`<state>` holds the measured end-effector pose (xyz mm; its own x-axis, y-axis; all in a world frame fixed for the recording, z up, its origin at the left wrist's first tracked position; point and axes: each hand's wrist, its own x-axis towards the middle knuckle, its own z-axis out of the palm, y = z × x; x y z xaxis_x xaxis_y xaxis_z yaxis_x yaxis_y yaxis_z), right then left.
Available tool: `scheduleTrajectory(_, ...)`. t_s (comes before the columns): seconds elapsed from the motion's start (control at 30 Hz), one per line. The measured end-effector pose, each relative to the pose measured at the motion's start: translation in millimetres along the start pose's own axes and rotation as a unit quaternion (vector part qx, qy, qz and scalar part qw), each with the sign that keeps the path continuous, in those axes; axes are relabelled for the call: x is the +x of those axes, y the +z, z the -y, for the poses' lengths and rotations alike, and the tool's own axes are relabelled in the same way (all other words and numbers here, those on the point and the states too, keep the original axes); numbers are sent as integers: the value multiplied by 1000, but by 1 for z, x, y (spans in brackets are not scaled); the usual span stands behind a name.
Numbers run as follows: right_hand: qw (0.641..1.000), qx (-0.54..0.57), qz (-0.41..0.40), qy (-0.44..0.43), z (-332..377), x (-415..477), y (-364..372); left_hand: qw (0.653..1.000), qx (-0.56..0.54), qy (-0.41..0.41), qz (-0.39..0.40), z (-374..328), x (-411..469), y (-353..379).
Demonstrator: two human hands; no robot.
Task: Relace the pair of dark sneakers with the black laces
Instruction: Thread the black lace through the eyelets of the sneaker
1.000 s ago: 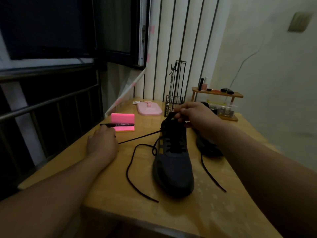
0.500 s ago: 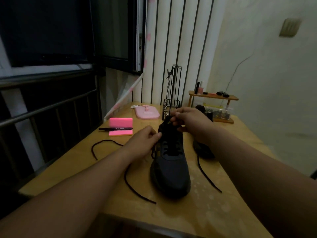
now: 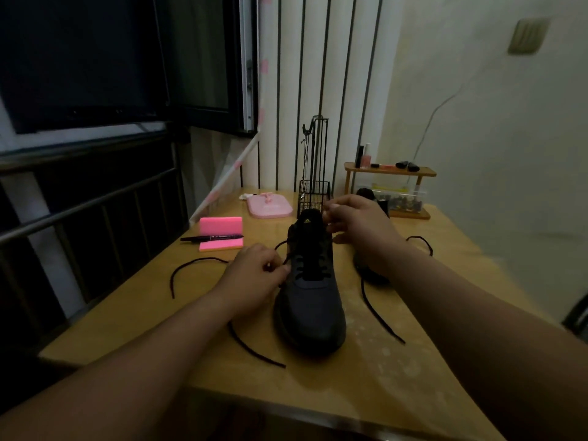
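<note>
Fingertips point(image 3: 281, 267) of the left hand point(image 3: 251, 278) are pinched narrow on the black lace point(image 3: 203, 259) right at the left row of eyelets, partway up the sneaker point(image 3: 310, 307). A second ago this hand is far out on the table point(image 3: 318, 393), near the pink notepad point(image 3: 219, 226) and the pen point(image 3: 210, 238), with the strand drawn out in a straight line from the shoe; half a second ago it is travelling back in. With the hand now at the eyelets, the strand it had stretched lies slack, curling in an arc on the wood to the left, while another length trails from under the forearm toward the near edge. The right hand point(image 3: 356, 224) has slid off the top of the tongue, so the small logo there now shows, and its fingers curl on the upper edge of the sneaker beside the tongue; the dim light hides whether a lace end is caught in them too. The sneaker stands toe toward the camera in the middle of the table, and the second sneaker point(image 3: 366, 272) sits just beside it, mostly hidden by the right forearm. This reads as one pull-through finished and the next eyelet being set up; only the lower rows look crossed, so most of the pair is not yet laced.
</note>
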<state>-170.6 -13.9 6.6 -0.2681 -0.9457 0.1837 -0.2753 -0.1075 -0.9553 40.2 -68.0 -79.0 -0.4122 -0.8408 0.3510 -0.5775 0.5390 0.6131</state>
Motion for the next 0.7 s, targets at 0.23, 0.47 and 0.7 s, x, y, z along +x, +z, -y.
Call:
scheduleTrajectory(0.23, 968, -131, 200, 78, 4, -33, 27, 992, -113, -47, 42, -66, 10, -45)
scheduleTrajectory(0.47, 979, -13, 199, 51, 3, -44, 46, 958, -251, -137, -3, -96, 21, -50)
scheduleTrajectory(0.7, 977, -32, 210, 25, 5, -48, 48, 886, -404, -226, -23, -92, 23, -35)
